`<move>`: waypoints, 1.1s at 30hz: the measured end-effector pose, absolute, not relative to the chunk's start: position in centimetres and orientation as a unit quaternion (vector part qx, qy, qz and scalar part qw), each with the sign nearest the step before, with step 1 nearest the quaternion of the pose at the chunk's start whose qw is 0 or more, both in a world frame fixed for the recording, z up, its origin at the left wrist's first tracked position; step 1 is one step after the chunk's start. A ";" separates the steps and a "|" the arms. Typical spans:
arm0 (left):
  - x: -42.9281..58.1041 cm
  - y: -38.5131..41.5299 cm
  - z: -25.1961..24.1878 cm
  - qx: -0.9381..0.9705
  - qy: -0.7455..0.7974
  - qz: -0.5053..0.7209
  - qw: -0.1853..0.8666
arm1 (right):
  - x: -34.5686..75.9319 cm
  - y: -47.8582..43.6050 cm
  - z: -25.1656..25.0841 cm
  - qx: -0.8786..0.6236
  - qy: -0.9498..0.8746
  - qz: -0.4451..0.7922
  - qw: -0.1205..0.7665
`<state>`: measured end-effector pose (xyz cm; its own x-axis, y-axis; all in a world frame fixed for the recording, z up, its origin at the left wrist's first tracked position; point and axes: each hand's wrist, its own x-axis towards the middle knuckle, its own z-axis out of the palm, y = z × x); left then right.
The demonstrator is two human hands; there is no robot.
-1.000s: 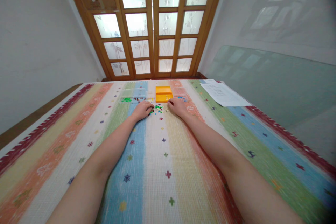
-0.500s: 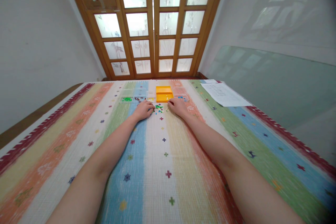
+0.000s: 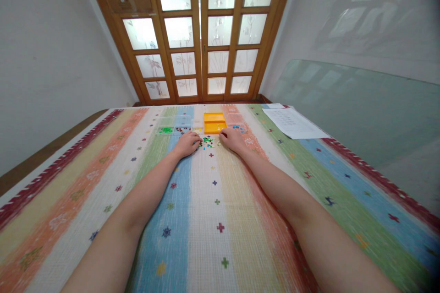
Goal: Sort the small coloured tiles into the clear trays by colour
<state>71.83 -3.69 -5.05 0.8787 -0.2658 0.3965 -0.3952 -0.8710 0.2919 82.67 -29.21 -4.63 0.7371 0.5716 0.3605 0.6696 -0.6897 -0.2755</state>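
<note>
A loose pile of tiny green, blue, dark and pale pieces point(image 3: 208, 141) lies on the striped cloth between my hands. At its left edge rests my left hand point(image 3: 187, 143), fingers curled together and lowered to the pieces; whether a piece is in them is too small to see. My right hand point(image 3: 231, 139) sits at the pile's right side with thumb and fingers pinched. What that pinch holds, if anything, cannot be made out. Just beyond the hands stands an orange-yellow tray point(image 3: 215, 118) with a divider across it and a few pale specks in its near section.
Clear plastic boxes flank the tray, holding green pieces point(image 3: 167, 130), dark red pieces point(image 3: 183, 129), yellow pieces point(image 3: 197, 129) and blue pieces point(image 3: 237, 128). Printed paper sheets point(image 3: 294, 122) lie at the table's far right. A wooden glass-paned door point(image 3: 202, 32) rises behind the table.
Both hands stay almost in place beside the pile. The whole view has shifted very slightly; nothing else visibly differs.
</note>
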 end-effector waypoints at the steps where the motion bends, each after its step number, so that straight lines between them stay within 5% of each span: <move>1: 71.8 -3.6 -5.1 0.950 -0.172 0.175 0.191 | 82.7 -29.2 -4.6 -0.911 -0.341 -0.123 0.197; 22: 72.6 -1.3 -5.3 0.903 0.008 0.308 0.299 | 82.9 -29.3 -4.9 -0.910 -0.343 -0.123 0.198; 33: 72.9 -0.9 -6.1 0.936 0.050 0.295 0.187 | 83.1 -29.3 -5.3 -0.909 -0.344 -0.128 0.199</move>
